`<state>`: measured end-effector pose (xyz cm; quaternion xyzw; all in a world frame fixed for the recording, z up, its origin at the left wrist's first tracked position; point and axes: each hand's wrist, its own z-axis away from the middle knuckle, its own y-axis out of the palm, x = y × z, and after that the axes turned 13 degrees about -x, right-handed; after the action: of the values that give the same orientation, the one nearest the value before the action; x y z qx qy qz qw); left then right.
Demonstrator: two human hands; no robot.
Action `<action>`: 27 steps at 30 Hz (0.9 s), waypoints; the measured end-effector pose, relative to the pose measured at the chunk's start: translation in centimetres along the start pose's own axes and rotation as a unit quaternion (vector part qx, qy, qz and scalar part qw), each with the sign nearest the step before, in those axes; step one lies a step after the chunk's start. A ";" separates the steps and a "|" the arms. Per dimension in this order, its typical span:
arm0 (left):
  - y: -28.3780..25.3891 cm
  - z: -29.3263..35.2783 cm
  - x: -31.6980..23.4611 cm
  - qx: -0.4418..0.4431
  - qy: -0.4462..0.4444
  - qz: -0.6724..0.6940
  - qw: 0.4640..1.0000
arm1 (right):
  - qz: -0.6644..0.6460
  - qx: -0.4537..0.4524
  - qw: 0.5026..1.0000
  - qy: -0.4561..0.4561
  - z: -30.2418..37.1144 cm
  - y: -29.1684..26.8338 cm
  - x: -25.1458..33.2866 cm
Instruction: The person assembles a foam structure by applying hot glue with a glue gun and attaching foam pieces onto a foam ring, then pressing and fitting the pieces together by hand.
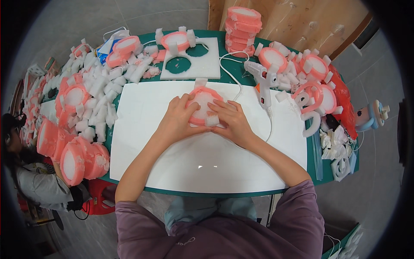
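Note:
Both my hands grip a round foam piece (202,102) with a white middle and a pink rim, over the white board (146,112). My left hand (176,118) is wrapped round its left side, thumb along the near edge. At the right side, my right hand (235,123) curls its fingers onto the face, the two thumbs nearly meeting at the near edge. One white foam block (211,121) sits by my right fingers on the near rim, another (200,82) at the far rim. Beyond my right hand, a white hot glue gun (261,82) lies on the board.
White foam chunks (88,114) and pink-rimmed rounds (73,159) are heaped at left. A foam sheet with round holes (211,69) and a stack of rounds (243,32) stand at the back. More rounds (274,59) and a red bag (345,105) crowd the right. A person (41,185) sits at left.

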<state>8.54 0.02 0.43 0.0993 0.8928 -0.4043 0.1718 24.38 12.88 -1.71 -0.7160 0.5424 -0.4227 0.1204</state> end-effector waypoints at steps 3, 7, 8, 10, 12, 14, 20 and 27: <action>-0.1 0.0 0.1 0.001 0.005 -0.002 1.000 | 0.008 0.010 1.000 0.008 0.1 0.0 -0.1; -0.1 0.0 0.0 0.006 0.002 0.004 1.000 | 0.007 0.007 1.000 0.010 0.2 0.0 -0.2; -0.1 0.0 0.0 0.006 0.002 0.004 1.000 | 0.007 0.007 1.000 0.010 0.2 0.0 -0.1; -0.1 0.0 0.0 0.004 0.004 0.006 1.000 | 0.007 0.007 1.000 0.012 0.1 -0.1 0.1; 0.0 0.0 0.1 0.006 0.004 0.007 1.000 | 0.007 0.009 1.000 0.015 0.1 -0.1 0.0; 0.0 0.0 0.1 0.008 0.004 0.009 1.000 | 0.007 0.011 1.000 0.019 0.1 -0.1 0.0; -0.1 -0.2 0.0 0.000 0.015 -0.002 1.000 | -0.006 -0.010 1.000 0.005 -0.1 0.0 0.1; -0.2 -0.3 -0.2 0.015 0.018 -0.028 0.999 | -0.005 0.003 0.999 0.032 0.1 0.0 0.0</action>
<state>8.57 0.08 0.78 0.0838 0.8921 -0.4205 0.1425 24.45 12.83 -1.74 -0.7043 0.5413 -0.4475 0.1033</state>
